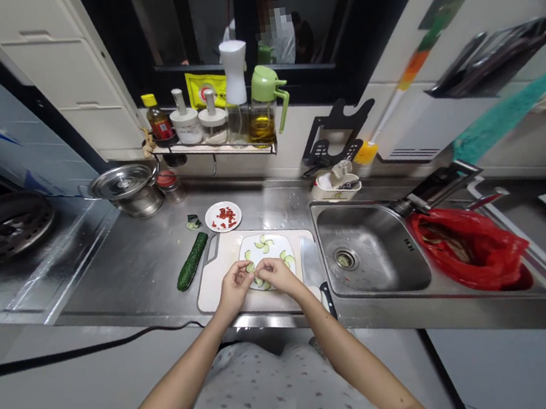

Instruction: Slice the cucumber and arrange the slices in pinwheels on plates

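Over the near left part of a white plate, my two hands meet with their fingertips close together. My left hand is closed in a pinch on a pale green cucumber slice. Beside it, my right hand has its thumb and fingers pinched too; what lies between them is too small to make out. Thin cucumber slices are laid in curved fan patterns on the plate. Under the plate is a white cutting board. A kitchen knife with a black handle lies along the board's right side.
Left of the board lies a cucumber, with a few offcuts behind it. A small plate holds chopped red pieces. The sink is at right, beside a red plastic bag. Behind, a rack carries seasoning containers.
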Action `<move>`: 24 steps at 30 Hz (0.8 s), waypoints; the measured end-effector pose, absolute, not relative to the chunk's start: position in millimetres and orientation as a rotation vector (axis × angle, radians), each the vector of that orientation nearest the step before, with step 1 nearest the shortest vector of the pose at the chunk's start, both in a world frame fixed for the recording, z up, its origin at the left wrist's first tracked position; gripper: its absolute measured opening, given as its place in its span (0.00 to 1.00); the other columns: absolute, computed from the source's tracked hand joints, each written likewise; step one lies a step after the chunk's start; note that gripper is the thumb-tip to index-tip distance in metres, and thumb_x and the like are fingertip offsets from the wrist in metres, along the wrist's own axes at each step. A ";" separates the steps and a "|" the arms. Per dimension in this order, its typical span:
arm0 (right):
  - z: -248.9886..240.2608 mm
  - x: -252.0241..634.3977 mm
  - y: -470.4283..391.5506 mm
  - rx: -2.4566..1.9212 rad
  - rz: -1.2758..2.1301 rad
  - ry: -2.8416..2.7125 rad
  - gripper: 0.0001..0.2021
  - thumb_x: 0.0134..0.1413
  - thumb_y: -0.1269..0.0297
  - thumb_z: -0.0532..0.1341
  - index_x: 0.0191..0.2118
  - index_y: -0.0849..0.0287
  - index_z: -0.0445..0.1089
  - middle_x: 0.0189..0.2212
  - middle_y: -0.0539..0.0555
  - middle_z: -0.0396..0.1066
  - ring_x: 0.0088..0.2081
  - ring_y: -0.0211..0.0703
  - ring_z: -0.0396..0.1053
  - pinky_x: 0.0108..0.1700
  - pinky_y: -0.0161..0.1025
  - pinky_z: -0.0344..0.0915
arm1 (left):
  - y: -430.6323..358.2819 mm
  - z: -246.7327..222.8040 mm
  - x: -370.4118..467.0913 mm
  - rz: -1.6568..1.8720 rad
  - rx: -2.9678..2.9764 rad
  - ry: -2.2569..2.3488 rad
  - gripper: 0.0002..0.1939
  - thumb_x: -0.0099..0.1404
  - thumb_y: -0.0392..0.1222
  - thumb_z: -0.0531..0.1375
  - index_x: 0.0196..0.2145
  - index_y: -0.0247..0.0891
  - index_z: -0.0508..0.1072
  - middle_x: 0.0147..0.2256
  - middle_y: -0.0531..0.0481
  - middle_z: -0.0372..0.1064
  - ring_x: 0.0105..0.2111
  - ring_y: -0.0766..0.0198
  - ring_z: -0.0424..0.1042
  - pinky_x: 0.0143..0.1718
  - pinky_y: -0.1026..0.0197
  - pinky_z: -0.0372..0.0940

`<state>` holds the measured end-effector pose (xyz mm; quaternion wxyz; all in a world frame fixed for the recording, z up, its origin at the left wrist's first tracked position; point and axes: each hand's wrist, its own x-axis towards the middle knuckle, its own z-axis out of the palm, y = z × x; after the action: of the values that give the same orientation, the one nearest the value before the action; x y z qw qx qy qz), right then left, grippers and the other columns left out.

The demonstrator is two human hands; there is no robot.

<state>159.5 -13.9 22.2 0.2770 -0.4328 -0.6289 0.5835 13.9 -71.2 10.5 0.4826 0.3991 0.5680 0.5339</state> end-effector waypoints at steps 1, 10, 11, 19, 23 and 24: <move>21.9 159.9 -13.5 -1.165 1.580 -1.698 0.04 0.46 0.67 0.59 0.24 0.60 0.68 0.20 0.46 0.66 0.24 0.34 0.62 0.28 0.31 0.59 | -71.7 10.2 14.0 1.303 0.962 1.378 0.17 0.52 0.44 0.67 0.40 0.38 0.72 0.29 0.53 0.66 0.29 0.67 0.64 0.33 0.66 0.60; 13.2 160.8 2.2 -1.133 1.488 -1.825 0.04 0.48 0.68 0.58 0.30 0.60 0.69 0.26 0.49 0.70 0.27 0.35 0.66 0.32 0.33 0.62 | -59.8 2.6 4.5 1.342 0.935 1.444 0.11 0.52 0.43 0.66 0.32 0.37 0.71 0.30 0.52 0.68 0.30 0.68 0.65 0.35 0.66 0.62; 11.8 160.5 4.0 -1.145 1.457 -1.854 0.04 0.49 0.68 0.57 0.31 0.60 0.69 0.27 0.49 0.71 0.28 0.35 0.66 0.32 0.33 0.62 | -58.3 1.8 3.5 1.342 0.946 1.459 0.11 0.52 0.43 0.66 0.32 0.37 0.71 0.29 0.53 0.67 0.29 0.68 0.64 0.34 0.66 0.61; 10.5 155.5 13.8 -1.297 1.165 -2.099 0.06 0.51 0.71 0.57 0.33 0.58 0.71 0.26 0.48 0.70 0.28 0.36 0.65 0.32 0.32 0.58 | -51.9 -9.9 -3.4 1.252 1.041 1.589 0.14 0.51 0.42 0.65 0.37 0.39 0.71 0.26 0.57 0.65 0.26 0.69 0.64 0.33 0.66 0.60; 7.5 150.9 22.0 -1.395 1.059 -2.128 0.04 0.53 0.70 0.58 0.33 0.58 0.70 0.26 0.47 0.70 0.28 0.36 0.65 0.32 0.32 0.56 | -43.3 -14.2 -4.8 1.130 1.129 1.755 0.12 0.53 0.42 0.63 0.37 0.40 0.71 0.26 0.56 0.67 0.26 0.68 0.65 0.34 0.66 0.60; 6.1 149.6 24.4 -1.411 1.042 -2.138 0.04 0.53 0.69 0.58 0.33 0.58 0.71 0.26 0.48 0.70 0.28 0.36 0.65 0.32 0.31 0.56 | -40.6 -14.8 -4.9 1.104 1.148 1.792 0.12 0.54 0.42 0.62 0.37 0.40 0.72 0.26 0.56 0.67 0.27 0.67 0.66 0.34 0.65 0.60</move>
<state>149.6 24.4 6.1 0.1868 -0.5013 -0.7595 0.3701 -4.9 -40.6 -14.8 0.3636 0.4460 0.6963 0.4289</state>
